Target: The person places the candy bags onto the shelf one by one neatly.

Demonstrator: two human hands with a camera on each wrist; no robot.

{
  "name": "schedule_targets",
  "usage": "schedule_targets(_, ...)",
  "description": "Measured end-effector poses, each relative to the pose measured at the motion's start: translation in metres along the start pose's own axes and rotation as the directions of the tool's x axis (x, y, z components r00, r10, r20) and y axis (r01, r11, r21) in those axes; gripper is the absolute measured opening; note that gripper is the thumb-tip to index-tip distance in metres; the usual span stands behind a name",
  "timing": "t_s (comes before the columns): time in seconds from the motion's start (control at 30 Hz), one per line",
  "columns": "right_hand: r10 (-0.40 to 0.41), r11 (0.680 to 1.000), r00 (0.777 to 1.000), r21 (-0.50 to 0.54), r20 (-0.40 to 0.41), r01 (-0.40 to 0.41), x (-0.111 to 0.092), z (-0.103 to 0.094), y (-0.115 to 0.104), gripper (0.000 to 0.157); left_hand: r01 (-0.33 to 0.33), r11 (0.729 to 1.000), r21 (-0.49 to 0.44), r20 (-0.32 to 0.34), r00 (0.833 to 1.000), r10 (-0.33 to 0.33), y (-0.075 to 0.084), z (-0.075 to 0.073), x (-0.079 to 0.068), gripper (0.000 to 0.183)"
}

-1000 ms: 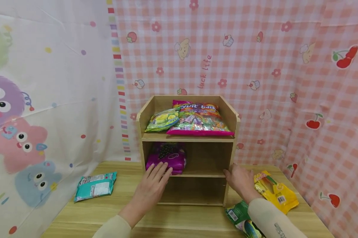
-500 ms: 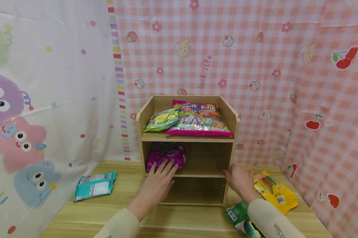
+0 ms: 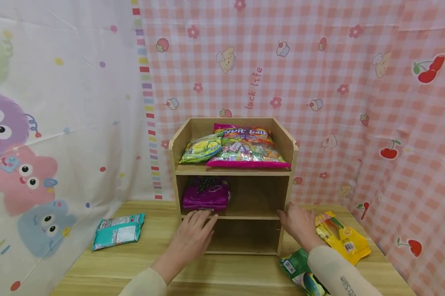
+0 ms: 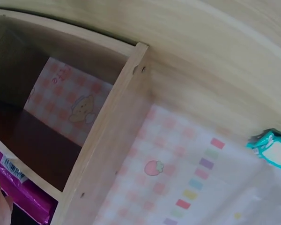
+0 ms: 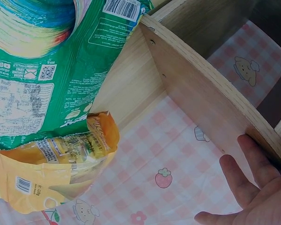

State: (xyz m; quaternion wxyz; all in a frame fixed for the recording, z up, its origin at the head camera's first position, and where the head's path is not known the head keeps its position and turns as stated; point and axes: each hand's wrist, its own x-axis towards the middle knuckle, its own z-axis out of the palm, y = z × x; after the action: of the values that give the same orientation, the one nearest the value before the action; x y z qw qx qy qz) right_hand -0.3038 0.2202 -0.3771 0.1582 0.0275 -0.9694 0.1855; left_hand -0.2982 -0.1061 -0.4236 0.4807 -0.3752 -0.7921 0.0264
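Note:
A small wooden shelf (image 3: pixel 233 173) with three levels stands on the table. On its middle level, at the left, lies a purple snack bag (image 3: pixel 206 196). My left hand (image 3: pixel 193 234) is just in front of that bag, fingers extended by the middle board's front edge; the left wrist view shows only a bit of the hand beside the purple bag's end. With my right hand (image 3: pixel 298 222) I hold the shelf's right side panel (image 5: pixel 201 84), thumb across its front edge and fingers spread along the outer face.
The top level bears a yellow-green bag (image 3: pixel 202 149) and a large candy bag (image 3: pixel 248 148). A teal packet (image 3: pixel 119 231) lies left of the shelf. At the right are a yellow bag (image 3: pixel 350 242) and a green bag (image 3: pixel 296 263). Patterned cloth hangs behind.
The purple bag has gone deeper into the middle level under my left hand's push. My left hand has since drawn back and down off it. The right hand stays in place.

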Motion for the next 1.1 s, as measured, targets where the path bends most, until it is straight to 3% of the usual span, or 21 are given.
schedule_targets(0.1,-0.002,1.000,1.000,-0.004,0.001,0.002,0.001,0.000,-0.001,0.032,0.008,1.000,0.025,0.004,1.000,-0.008,0.001,0.000,-0.004,0.045)
schedule_targets(0.3,0.012,1.000,1.000,-0.003,0.009,-0.012,0.000,0.000,0.000,0.031,0.082,0.995,0.051,0.110,0.990,-0.087,0.000,0.000,-0.004,0.061)
schedule_targets(0.53,0.007,1.000,1.000,-0.008,0.012,-0.007,0.001,0.001,0.000,0.030,0.119,0.986,0.114,0.234,0.962,-0.143,-0.001,0.002,0.000,0.054)
schedule_targets(0.83,0.000,1.000,1.000,-0.006,0.003,0.000,0.001,0.000,0.000,0.031,0.151,0.971,0.187,0.272,0.942,-0.199,0.000,0.005,0.010,0.062)
schedule_targets(1.1,0.001,1.000,1.000,-0.005,0.007,-0.001,0.001,0.001,0.001,0.032,0.183,0.976,0.121,0.274,0.938,-0.210,-0.002,0.001,0.004,0.057)
